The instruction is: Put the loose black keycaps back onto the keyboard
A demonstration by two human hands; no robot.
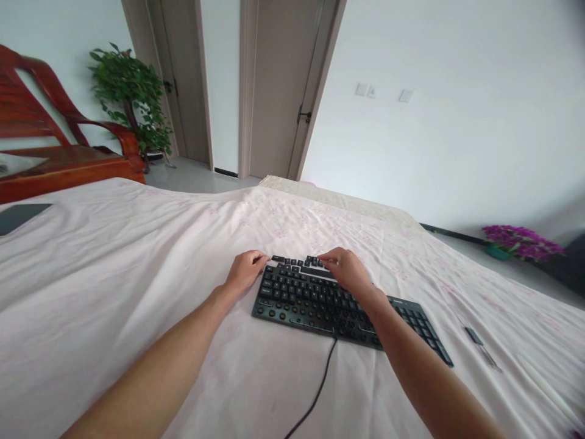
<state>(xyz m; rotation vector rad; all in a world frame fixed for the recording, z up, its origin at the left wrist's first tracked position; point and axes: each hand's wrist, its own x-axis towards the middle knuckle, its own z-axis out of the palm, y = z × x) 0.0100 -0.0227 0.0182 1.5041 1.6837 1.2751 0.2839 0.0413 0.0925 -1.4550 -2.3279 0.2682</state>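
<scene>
On the bed (137, 256), spread with a pale pink-patterned sheet, I see a black keyboard (315, 299) lying flat near the middle, its cable (320, 384) trailing toward me. My left hand (245, 271) curls at the keyboard's far left corner, fingers bent and touching its edge. My right hand (350, 271) rests palm-down over the top rows, fingers curled onto the keys. Both forearms stretch forward. A small dark tool (475, 336) lies right of the keyboard.

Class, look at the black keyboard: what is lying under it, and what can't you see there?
The keyboard lies on a pale flowered sheet. What the sheet covers is hidden. The right hand hides some keys.
</scene>
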